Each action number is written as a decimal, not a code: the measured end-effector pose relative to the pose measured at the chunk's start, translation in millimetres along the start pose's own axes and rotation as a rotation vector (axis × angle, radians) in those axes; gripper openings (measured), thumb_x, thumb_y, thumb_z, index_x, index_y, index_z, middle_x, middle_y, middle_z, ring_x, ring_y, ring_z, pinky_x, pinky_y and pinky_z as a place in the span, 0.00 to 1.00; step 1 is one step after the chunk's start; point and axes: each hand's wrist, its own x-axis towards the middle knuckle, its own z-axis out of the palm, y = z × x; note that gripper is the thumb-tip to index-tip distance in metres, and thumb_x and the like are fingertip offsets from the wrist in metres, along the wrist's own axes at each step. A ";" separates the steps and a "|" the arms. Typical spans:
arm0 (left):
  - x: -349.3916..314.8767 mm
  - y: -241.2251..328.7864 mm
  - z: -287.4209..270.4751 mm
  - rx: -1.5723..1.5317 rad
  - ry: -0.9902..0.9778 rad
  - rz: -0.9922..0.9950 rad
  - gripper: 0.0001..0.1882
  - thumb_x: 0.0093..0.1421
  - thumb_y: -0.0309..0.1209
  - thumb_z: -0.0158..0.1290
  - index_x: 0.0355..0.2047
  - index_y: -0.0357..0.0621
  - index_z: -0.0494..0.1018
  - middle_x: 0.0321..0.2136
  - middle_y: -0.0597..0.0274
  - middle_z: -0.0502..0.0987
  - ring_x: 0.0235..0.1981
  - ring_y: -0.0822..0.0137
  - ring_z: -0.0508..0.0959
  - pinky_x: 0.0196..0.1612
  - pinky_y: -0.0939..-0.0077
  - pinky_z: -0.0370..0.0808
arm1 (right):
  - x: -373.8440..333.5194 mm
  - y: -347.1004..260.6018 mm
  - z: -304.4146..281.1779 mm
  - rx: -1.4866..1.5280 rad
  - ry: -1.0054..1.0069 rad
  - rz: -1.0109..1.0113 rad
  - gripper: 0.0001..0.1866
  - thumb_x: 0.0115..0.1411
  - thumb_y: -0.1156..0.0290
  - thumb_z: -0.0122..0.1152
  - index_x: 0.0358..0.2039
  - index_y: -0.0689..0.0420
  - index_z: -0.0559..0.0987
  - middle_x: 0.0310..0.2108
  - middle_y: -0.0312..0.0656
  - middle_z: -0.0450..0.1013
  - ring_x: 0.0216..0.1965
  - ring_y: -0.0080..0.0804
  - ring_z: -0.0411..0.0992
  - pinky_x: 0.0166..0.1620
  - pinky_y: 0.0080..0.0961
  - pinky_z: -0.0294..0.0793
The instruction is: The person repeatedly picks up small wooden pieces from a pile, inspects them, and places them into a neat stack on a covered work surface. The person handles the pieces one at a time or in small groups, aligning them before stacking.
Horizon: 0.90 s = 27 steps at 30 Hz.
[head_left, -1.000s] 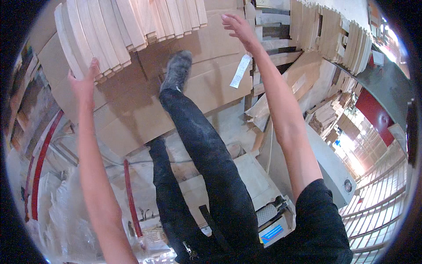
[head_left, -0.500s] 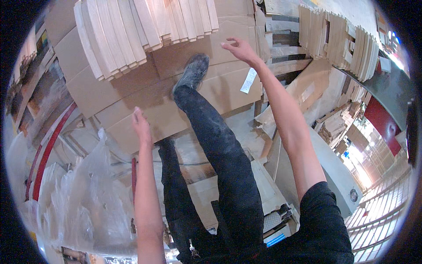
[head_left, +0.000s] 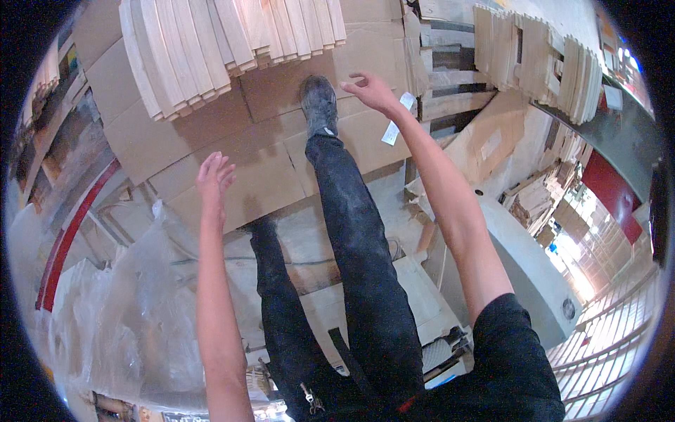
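Note:
Both of my hands are bare and hold nothing. My left hand (head_left: 215, 176) hangs over the near edge of a cardboard sheet (head_left: 190, 151), its fingers apart. Farther forward on the right, my right hand (head_left: 371, 91) is stretched out with thumb and fingers spread, near a white paper slip (head_left: 399, 119) on the cardboard. A stack of pale wooden slats (head_left: 232, 42) lies beyond the hands, touched by neither. One dark, dusty shoe (head_left: 318, 102) of mine is set on the cardboard between my hands.
Crumpled clear plastic sheeting (head_left: 133, 316) and a red bar (head_left: 74, 239) are at the left. More slat stacks (head_left: 538, 63) stand at the upper right, beside wooden pallet boards (head_left: 453, 77). A grey machine housing (head_left: 531, 271) is close to my right arm.
My left hand has moved left and slightly forward, its fingers spreading. My right hand has shifted a little left and back. My shoe has straightened on the cardboard.

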 end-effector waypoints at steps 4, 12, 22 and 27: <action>26.0 -22.3 54.8 -0.262 -0.085 -0.027 0.31 0.59 0.42 0.56 0.57 0.37 0.61 0.55 0.51 0.66 0.53 0.59 0.70 0.55 0.62 0.67 | 34.2 -0.2 -6.1 0.166 0.158 -0.006 0.41 0.50 0.43 0.65 0.55 0.61 0.69 0.45 0.53 0.74 0.46 0.40 0.73 0.49 0.32 0.72; 127.2 -5.2 251.8 -0.915 0.048 -0.108 0.42 0.53 0.42 0.62 0.62 0.39 0.55 0.64 0.50 0.50 0.64 0.52 0.53 0.66 0.58 0.52 | 112.1 -31.9 -24.7 0.264 0.240 0.065 0.45 0.50 0.45 0.66 0.60 0.61 0.62 0.51 0.52 0.70 0.49 0.38 0.70 0.53 0.31 0.69; 178.4 16.7 316.2 -0.985 -0.074 0.085 0.29 0.62 0.36 0.54 0.57 0.33 0.57 0.52 0.52 0.69 0.55 0.59 0.69 0.59 0.58 0.66 | 140.6 -44.0 4.1 0.663 0.105 -0.121 0.32 0.53 0.58 0.67 0.53 0.62 0.68 0.45 0.45 0.73 0.45 0.30 0.72 0.48 0.28 0.72; 173.7 18.1 327.2 -0.955 0.209 -0.023 0.29 0.61 0.30 0.55 0.58 0.34 0.56 0.53 0.51 0.68 0.55 0.57 0.69 0.58 0.53 0.67 | 138.1 -43.7 9.1 0.597 0.176 -0.125 0.28 0.55 0.61 0.66 0.52 0.62 0.69 0.43 0.45 0.74 0.42 0.29 0.73 0.44 0.27 0.74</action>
